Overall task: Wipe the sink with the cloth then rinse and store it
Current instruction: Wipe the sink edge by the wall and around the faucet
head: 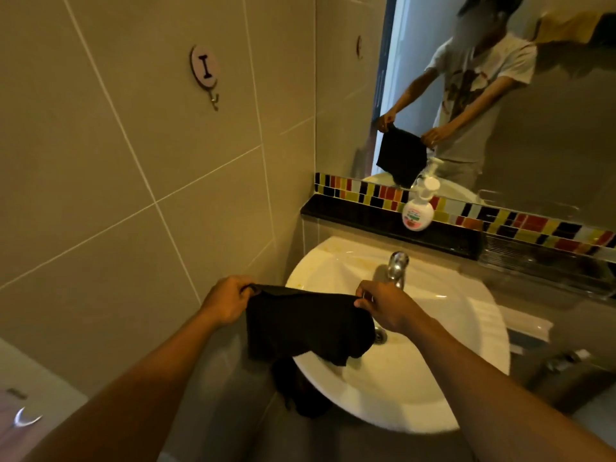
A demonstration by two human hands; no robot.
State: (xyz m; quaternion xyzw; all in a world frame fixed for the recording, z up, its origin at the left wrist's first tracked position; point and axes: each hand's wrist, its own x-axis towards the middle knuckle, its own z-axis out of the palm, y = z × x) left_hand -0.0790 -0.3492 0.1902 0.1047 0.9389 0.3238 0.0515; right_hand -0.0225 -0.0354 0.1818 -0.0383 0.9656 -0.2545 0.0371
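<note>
A black cloth (306, 323) hangs spread out between both my hands, above the left side of the white round sink (466, 331). My left hand (226, 303) pinches its top left corner and my right hand (383, 306) pinches its top right corner. The cloth's lower edge droops over the sink's left rim. A chrome tap (396, 266) stands at the back of the basin, just beyond my right hand. The drain (381, 335) shows beside the cloth, partly hidden by my right wrist.
A wall hook (206, 73) with a round plate sits on the beige tiled wall at upper left. A soap pump bottle (419, 208) stands on the black ledge (350, 213) behind the sink. A mirror (550, 128) above reflects a person holding the cloth.
</note>
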